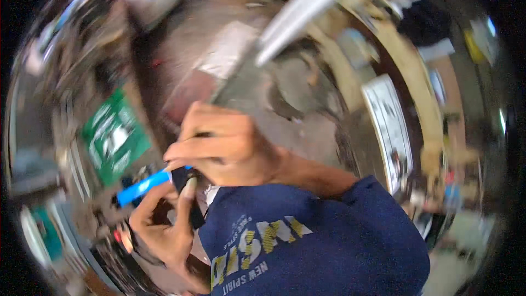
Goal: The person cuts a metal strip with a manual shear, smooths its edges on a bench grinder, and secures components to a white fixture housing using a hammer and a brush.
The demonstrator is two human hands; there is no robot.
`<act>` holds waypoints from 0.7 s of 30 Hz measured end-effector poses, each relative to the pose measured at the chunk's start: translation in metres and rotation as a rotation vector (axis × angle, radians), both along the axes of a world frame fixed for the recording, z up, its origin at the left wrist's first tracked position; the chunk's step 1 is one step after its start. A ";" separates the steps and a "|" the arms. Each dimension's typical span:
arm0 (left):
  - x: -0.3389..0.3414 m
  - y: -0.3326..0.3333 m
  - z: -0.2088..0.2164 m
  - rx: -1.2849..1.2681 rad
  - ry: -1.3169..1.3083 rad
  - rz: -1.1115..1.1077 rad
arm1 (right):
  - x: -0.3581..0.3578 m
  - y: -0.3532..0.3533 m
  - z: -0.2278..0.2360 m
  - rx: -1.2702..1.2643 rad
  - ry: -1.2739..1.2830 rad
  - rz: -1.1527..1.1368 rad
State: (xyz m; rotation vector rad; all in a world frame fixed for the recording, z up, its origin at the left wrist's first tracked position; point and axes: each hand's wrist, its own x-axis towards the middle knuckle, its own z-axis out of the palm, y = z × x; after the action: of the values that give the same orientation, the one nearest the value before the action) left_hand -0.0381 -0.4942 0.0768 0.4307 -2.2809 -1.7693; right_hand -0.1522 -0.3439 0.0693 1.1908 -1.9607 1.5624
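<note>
Fingers of the right hand point(222, 145) look bent and nearly together on my feed, just beside a small dark piece point(179, 179); through the blur I cannot tell whether they grip anything. I see the left hand point(167, 230) pinching that piece, a blue strip point(143, 187) against its forefinger.

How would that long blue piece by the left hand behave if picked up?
The blue piece beside the left hand looks straight, without visible sag, so it is probably fairly stiff. It is slim, so likely light for its length. Blur hides its surface, so slipperiness is hard to judge.
</note>
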 end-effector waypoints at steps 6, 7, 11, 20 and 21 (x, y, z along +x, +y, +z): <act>-0.028 0.104 -0.010 0.046 -0.022 -0.511 | 0.052 0.131 -0.017 -0.121 -0.227 -0.398; -0.031 0.126 -0.011 0.010 -0.054 -0.587 | 0.066 0.157 -0.020 -0.115 -0.279 -0.478; -0.027 0.235 -0.030 0.071 -0.047 -0.718 | 0.111 0.258 -0.034 -0.066 -0.386 -0.816; -0.010 0.506 -0.177 0.203 -0.377 -1.050 | 0.251 0.585 -0.158 0.201 -0.731 -1.695; -0.005 0.539 -0.188 0.228 -0.511 -1.037 | 0.278 0.629 -0.175 0.416 -0.723 -1.728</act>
State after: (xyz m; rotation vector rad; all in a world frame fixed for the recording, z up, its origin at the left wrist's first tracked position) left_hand -0.0433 0.0443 -0.1117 -0.4369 -2.9550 -2.6235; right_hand 0.1254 0.2846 -0.1059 -1.1279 -2.3862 0.5256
